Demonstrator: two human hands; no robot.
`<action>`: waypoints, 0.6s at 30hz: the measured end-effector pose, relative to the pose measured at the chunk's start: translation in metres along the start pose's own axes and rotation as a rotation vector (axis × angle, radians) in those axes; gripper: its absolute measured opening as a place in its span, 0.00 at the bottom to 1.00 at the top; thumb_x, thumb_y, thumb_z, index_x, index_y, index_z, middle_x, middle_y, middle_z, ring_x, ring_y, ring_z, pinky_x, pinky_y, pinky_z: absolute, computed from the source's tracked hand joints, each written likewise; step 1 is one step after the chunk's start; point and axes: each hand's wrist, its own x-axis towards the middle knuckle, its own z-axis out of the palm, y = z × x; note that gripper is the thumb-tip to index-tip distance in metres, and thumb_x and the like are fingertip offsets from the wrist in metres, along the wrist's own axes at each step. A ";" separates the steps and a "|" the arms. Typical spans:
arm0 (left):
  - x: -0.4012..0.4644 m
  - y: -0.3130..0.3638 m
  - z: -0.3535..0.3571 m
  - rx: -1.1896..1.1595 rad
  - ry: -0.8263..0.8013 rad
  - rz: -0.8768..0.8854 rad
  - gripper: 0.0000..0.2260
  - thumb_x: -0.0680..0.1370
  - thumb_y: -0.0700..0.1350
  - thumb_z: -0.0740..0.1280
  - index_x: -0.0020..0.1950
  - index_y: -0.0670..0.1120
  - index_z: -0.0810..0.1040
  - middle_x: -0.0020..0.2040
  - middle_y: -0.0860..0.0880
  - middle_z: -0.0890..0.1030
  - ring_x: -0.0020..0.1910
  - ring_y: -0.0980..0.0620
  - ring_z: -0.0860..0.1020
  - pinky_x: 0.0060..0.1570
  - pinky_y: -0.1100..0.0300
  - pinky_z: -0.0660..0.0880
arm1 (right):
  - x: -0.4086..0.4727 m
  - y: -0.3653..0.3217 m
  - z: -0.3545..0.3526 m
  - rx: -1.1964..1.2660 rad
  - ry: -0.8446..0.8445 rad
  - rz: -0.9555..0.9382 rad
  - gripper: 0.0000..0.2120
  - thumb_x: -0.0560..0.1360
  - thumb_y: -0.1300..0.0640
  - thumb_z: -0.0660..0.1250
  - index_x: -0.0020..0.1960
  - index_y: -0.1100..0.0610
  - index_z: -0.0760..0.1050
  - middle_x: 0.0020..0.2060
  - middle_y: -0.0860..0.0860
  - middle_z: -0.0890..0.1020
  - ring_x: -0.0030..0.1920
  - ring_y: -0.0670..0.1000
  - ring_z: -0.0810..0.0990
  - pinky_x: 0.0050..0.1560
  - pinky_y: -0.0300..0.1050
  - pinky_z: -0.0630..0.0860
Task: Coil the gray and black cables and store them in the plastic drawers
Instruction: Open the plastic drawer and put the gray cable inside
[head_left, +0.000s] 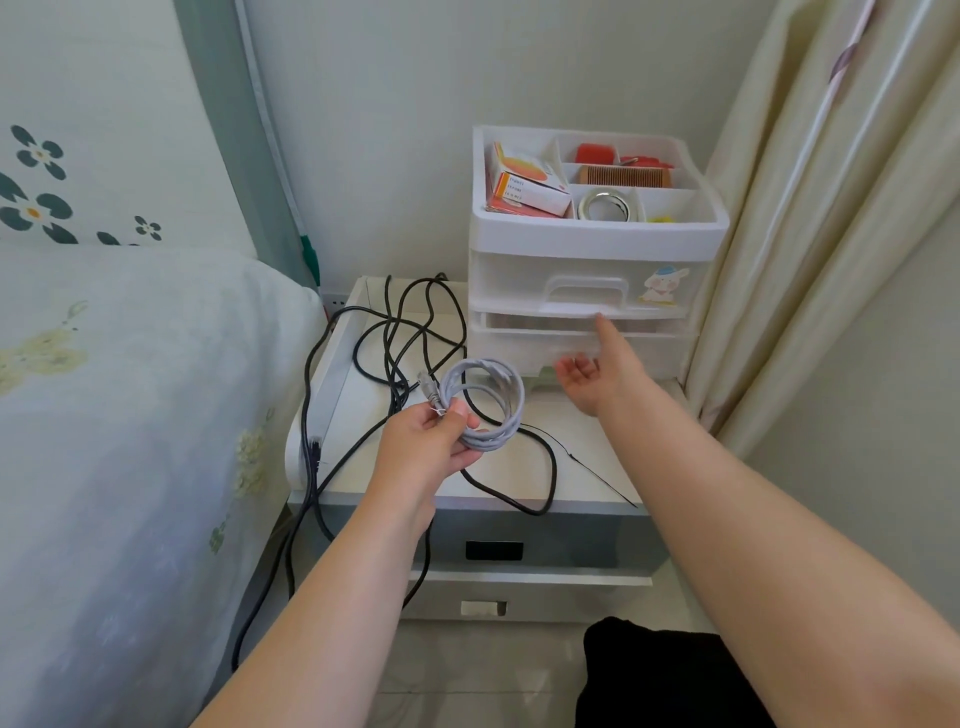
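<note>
Black cable (415, 332) sprawls loose beside plastic drawers (587, 291)

Counts:
- Hands: two, left hand (434, 435) and right hand (597, 371).
- Gray cable (485, 402): one, coiled.
- Black cable (415, 332): tangled loose on tabletop (587, 457); cannot tell if one or more.
- Plastic drawer unit (592, 249): one; two drawers visible, upper drawer (582, 288) and lower drawer (519, 345), plus open top tray.
- Top tray contents: one orange-white box (524, 182), one wooden comb (623, 176), one tape roll (608, 205), one red item (595, 153); other small pieces unclear.
- Nightstand drawers below: two.
- Rabbit sticker (662, 286): one.
</note>
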 end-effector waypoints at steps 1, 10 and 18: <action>-0.001 0.002 -0.001 -0.034 -0.016 -0.005 0.10 0.80 0.43 0.65 0.43 0.39 0.79 0.41 0.44 0.83 0.43 0.49 0.84 0.46 0.56 0.81 | -0.002 0.003 -0.005 -0.012 -0.025 -0.001 0.22 0.72 0.47 0.72 0.54 0.61 0.69 0.39 0.53 0.71 0.37 0.51 0.75 0.42 0.43 0.80; -0.007 0.020 -0.005 -0.248 -0.120 -0.107 0.08 0.79 0.41 0.65 0.44 0.39 0.80 0.40 0.45 0.83 0.40 0.51 0.83 0.40 0.58 0.82 | -0.049 0.007 -0.044 -0.659 -0.167 -0.140 0.12 0.81 0.57 0.58 0.61 0.61 0.70 0.46 0.52 0.81 0.39 0.50 0.82 0.38 0.43 0.77; -0.010 0.025 -0.009 -0.290 -0.260 -0.312 0.09 0.77 0.42 0.68 0.51 0.38 0.80 0.43 0.44 0.83 0.36 0.52 0.84 0.31 0.62 0.80 | -0.066 0.017 -0.052 -1.670 -0.622 -1.914 0.28 0.73 0.52 0.70 0.70 0.54 0.65 0.69 0.54 0.70 0.61 0.53 0.75 0.52 0.44 0.74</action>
